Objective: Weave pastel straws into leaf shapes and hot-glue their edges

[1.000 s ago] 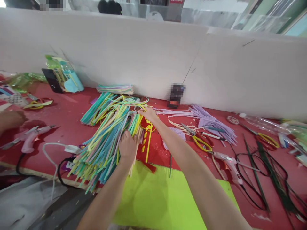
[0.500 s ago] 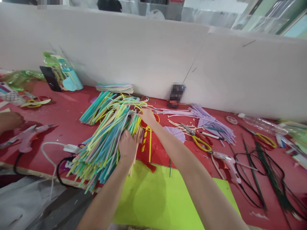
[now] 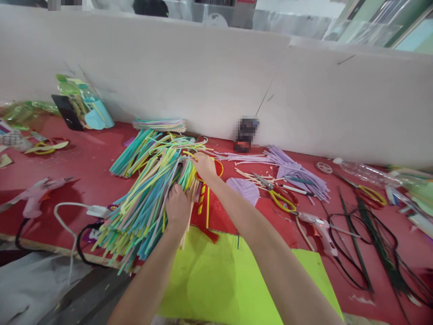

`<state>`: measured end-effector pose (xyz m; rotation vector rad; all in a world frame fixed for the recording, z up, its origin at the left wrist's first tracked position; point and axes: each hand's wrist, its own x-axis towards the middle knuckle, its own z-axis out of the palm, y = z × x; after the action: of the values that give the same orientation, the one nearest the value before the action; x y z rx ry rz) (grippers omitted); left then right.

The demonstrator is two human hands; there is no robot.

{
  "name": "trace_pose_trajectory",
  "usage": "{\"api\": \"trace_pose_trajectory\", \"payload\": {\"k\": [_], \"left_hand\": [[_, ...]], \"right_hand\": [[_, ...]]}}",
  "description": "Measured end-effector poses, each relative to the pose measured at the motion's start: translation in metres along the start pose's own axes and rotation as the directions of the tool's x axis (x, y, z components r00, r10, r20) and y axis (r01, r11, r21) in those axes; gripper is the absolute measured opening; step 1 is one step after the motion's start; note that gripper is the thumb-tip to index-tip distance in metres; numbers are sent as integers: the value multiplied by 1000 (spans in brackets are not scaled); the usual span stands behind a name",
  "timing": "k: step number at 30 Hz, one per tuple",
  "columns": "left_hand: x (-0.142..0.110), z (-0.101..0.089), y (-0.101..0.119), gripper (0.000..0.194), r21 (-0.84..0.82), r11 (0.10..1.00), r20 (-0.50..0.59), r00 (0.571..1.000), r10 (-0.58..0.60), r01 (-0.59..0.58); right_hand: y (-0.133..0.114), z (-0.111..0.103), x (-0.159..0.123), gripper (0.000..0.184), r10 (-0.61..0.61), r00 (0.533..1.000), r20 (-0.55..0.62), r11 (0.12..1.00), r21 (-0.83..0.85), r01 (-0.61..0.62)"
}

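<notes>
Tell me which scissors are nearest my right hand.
The middle scissors, lying just right of the ribbed purple piece. The far-left scissors and the far-right scissors, near the clear bottle, both lie farther from your right hand.

Dark phone [image 3: 66, 112] beside two bottles [image 3: 102, 113], back left.

1. The bare left hand [image 3: 178, 205] had a rounded back and fingers that narrowed toward their tips; finer detail was too small to make out.
2. The bare right hand [image 3: 204, 166] had a smooth back, its fingertips partly hidden.
3. The smooth, bare left forearm [image 3: 149, 280] tapered to a narrower wrist.
4. The smooth, bare right forearm [image 3: 264, 246] was uncovered from the wrist to the view's lower edge, widening along its length.
</notes>
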<state>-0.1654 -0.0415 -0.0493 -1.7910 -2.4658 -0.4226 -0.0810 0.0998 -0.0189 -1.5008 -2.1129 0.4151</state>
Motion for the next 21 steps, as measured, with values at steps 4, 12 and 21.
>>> {"api": "trace_pose_trajectory", "payload": {"k": [4,12,21], "left_hand": [[0,0,-1,22,-9,1000,6,1000,-1,1],[1,-1,0,22,-3,1000,10,1000,5,-5],[-1,-2,1,21,10,1000,2,1000,5,-5]], "right_hand": [[-2,3,-7,27,-11,1000,0,1000,26,11],[8,12,3,32,169,986,-10,960,228,-162],[20,-3,20,27,314,945,-87,887,382,-259]]}}
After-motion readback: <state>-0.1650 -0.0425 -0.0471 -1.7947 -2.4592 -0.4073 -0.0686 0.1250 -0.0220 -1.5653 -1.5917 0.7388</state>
